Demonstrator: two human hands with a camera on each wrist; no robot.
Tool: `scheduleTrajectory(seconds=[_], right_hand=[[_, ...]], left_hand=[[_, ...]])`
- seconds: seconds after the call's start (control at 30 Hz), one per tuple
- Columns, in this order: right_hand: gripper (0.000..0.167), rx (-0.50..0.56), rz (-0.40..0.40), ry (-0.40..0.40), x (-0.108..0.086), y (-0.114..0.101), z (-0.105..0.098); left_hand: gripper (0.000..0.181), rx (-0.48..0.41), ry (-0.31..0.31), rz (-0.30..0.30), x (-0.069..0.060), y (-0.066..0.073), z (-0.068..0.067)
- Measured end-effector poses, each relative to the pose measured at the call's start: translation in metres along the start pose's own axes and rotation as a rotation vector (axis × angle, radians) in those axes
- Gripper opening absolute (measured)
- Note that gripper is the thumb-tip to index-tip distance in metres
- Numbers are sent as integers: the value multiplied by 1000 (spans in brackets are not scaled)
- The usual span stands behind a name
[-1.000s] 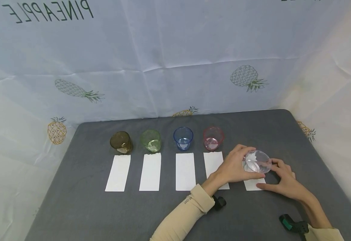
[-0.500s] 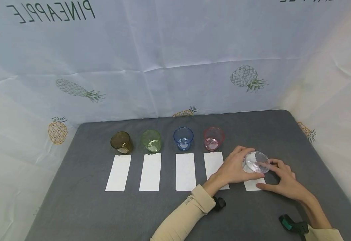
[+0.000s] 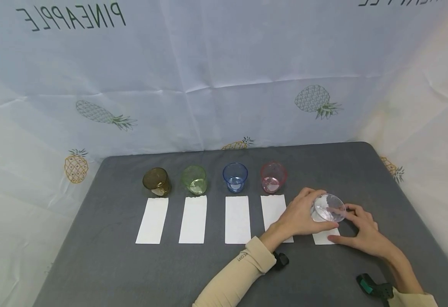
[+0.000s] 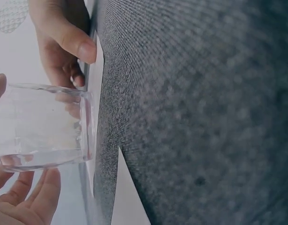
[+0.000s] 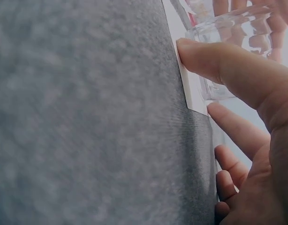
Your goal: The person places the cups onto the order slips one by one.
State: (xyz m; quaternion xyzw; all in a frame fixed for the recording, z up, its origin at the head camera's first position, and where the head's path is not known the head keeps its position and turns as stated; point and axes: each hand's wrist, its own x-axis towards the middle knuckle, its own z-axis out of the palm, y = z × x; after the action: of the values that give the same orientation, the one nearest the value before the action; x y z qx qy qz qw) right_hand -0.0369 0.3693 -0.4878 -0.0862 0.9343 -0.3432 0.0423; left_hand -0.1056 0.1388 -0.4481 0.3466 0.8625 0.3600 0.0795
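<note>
A clear glass stands over the rightmost white paper strip. The left hand grips it, thumb on the near side and fingers on the far side; the left wrist view shows the glass between that thumb and the fingertips. Just right of the glass is the right hand, its thumb on the strip. In the right wrist view the right thumb lies on the paper, the forefinger reaches the paper's edge by the glass base, and the other fingers bend loosely.
Brown, green, blue and pink glasses stand in a row on the grey table. A white paper strip lies in front of each, the left forearm reaching over the table beside the pink glass's strip.
The head view has shifted slightly. The clear glass tilted a little less or settled slightly between the earliest frame and now; both hands stay in nearly the same place.
</note>
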Motion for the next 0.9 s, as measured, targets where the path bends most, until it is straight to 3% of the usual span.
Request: scheduleTrajectory(seconds=[0.4, 0.63, 0.77, 0.9], right_hand=[[77, -51, -51, 68, 0, -3, -4], [81, -26, -78, 131, -3, -7, -8], [86, 8, -144, 201, -7, -13, -13], [89, 82, -207, 254, -11, -27, -24]], left_hand=[[83, -13, -3, -3, 1, 1, -2], [94, -20, 3, -21, -2, 2, -4], [93, -46, 17, -5, -5, 3, -15], [87, -103, 36, 50, -8, 1, -34]])
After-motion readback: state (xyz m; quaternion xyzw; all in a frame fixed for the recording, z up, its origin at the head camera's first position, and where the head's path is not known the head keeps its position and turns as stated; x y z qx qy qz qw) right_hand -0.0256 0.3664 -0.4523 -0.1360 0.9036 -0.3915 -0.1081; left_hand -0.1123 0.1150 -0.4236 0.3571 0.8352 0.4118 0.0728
